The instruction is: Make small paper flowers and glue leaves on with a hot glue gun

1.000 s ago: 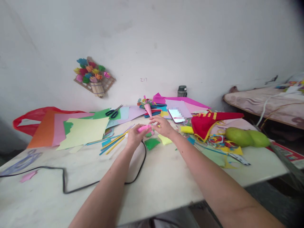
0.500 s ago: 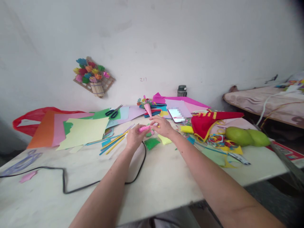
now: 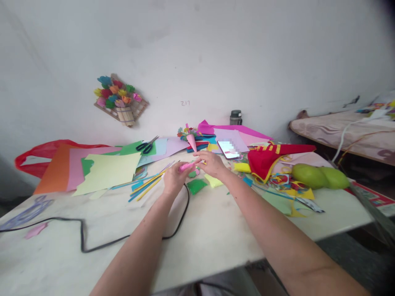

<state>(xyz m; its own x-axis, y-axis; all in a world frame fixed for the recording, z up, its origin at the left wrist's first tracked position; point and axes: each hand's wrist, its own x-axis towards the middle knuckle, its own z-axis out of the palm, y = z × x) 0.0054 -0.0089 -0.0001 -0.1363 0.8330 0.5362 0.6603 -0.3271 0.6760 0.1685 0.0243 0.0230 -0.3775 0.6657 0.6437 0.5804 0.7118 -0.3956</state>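
Observation:
Both my hands meet over the middle of the table. My left hand [image 3: 175, 177] is closed around a small bright pink piece [image 3: 187, 166], whose exact kind I cannot make out. From the right, my right hand [image 3: 212, 163] reaches in with thumb and forefinger pinched at the far end of that piece; the fingers cover part of it. Just beyond stands a pink paper cone [image 3: 191, 143] topped with small coloured flowers. Below the hands lie a green piece [image 3: 196, 186] and a pale yellow piece [image 3: 213, 181]. A black cord [image 3: 184, 211] runs beneath my left hand.
Coloured paper sheets [image 3: 108, 172] and black scissors [image 3: 147, 144] lie at left, beside thin blue and yellow strips [image 3: 151, 186]. A phone [image 3: 227, 149], a red cloth [image 3: 262, 162], two green fruits [image 3: 319, 176] and paper scraps lie at right. A bottle [image 3: 235, 118] stands by the wall.
My fingers have shifted slightly around the pink piece, and my right fingertips sit closer to it. The view has moved a little; the things on the table stay put.

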